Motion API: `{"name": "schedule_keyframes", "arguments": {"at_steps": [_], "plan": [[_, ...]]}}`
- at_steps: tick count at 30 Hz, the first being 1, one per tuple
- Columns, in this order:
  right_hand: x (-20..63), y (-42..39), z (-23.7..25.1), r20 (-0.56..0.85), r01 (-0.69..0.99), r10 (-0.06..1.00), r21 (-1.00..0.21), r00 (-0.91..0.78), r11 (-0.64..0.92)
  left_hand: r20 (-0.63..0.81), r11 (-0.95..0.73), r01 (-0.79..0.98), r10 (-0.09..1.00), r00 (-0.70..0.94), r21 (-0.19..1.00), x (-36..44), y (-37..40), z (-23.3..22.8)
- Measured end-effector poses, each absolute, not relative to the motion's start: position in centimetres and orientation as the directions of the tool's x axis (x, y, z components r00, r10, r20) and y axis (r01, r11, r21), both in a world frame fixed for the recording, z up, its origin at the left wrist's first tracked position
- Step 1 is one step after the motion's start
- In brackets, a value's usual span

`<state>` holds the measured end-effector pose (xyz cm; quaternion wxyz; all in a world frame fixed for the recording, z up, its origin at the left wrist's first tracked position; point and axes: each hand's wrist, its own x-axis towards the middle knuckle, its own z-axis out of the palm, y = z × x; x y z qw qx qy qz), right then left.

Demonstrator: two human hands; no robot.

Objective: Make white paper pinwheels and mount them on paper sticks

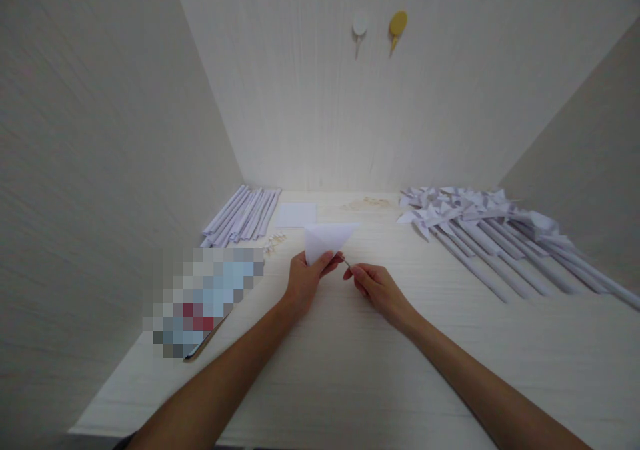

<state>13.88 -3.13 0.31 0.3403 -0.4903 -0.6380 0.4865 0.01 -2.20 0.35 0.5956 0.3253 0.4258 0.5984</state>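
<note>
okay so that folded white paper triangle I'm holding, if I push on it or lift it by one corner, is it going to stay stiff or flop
The folded paper triangle probably flexes rather than stays stiff: it looks thin, and only the left hand pinches its lower corner. It seems very light, standing up from that small grip without sagging. The folds likely add some stiffness, yet a firm push would probably crease it. The right hand pinches something thin beside it.
</note>
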Motion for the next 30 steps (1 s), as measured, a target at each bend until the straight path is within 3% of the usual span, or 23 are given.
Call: {"name": "schedule_keyframes", "arguments": {"at_steps": [30], "plan": [[13.48, -3.21, 0.13, 0.018, 0.321, 0.98, -0.943, -0.2, 0.083, -0.147, 0.064, -0.499, 0.981, -0.128, 0.864, 0.66, -2.45, 0.54]]}}
